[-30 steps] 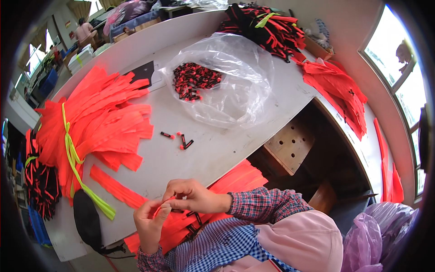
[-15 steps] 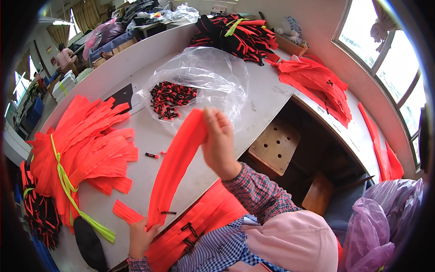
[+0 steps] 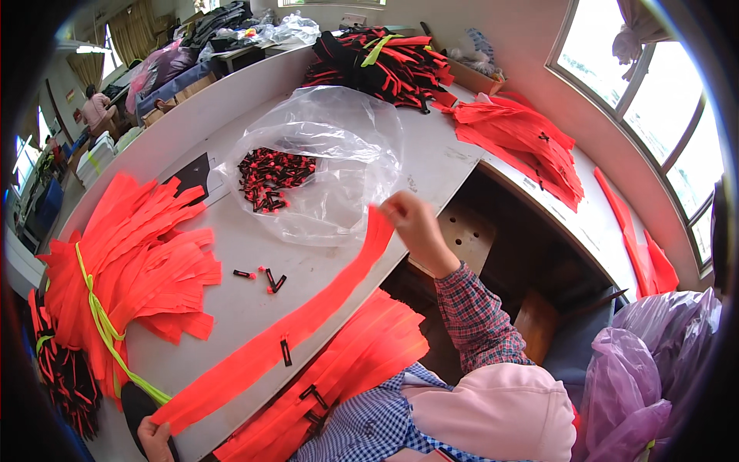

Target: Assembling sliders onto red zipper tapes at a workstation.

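Observation:
A long neon red-orange zipper (image 3: 285,331) is stretched slantwise across the table's near edge. My right hand (image 3: 418,229) pinches its upper end, close to the clear plastic bag (image 3: 350,154). At the lower left, my left hand (image 3: 156,437) grips the other end, partly cut off by the picture's dark rim. A black pull (image 3: 285,352) hangs from the zipper's middle. Beyond it, a few loose black-and-red zipper pulls (image 3: 275,281) lie on the table. Several more zippers (image 3: 362,346) drape over my lap, some with black pulls on them.
Left stands a big bundle of red-orange zippers (image 3: 131,262) tied with a yellow-green band (image 3: 96,300). The bag holds a heap of pulls (image 3: 269,177). Black-and-red bundles (image 3: 377,65) lie at the back, more zippers (image 3: 523,142) at right. A purple plastic bag (image 3: 623,385) sits lower right.
My hands have moved apart, the left toward the lower left and the right to the right, drawing the zipper out straight. More loose pulls now show on the table.

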Action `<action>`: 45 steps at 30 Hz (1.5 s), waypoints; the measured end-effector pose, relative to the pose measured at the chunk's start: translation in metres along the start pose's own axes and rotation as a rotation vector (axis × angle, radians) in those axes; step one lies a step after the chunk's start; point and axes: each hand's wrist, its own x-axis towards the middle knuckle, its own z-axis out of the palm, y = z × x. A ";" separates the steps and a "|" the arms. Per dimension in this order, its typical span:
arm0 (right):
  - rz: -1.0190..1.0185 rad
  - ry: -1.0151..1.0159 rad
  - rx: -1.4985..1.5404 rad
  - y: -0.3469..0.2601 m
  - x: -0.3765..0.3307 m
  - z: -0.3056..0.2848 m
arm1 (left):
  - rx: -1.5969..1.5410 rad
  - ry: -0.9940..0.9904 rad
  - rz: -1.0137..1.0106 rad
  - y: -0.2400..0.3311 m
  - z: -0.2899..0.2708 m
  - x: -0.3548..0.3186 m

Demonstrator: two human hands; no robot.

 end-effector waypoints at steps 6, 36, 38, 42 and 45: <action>-0.372 -1.070 -0.399 -0.029 -0.061 0.049 | -0.207 0.318 0.203 0.045 0.062 -0.012; -0.216 -0.948 0.941 -0.156 -0.138 0.134 | 0.361 0.068 0.438 0.097 0.251 -0.061; -0.178 -0.950 0.948 -0.155 -0.143 0.138 | 0.487 0.163 0.564 0.093 0.254 -0.062; 0.166 -1.010 1.198 -0.146 -0.161 0.159 | 0.649 0.232 0.859 0.088 0.262 -0.061; 0.404 -1.058 1.272 -0.145 -0.165 0.164 | 0.636 0.253 0.908 0.085 0.265 -0.058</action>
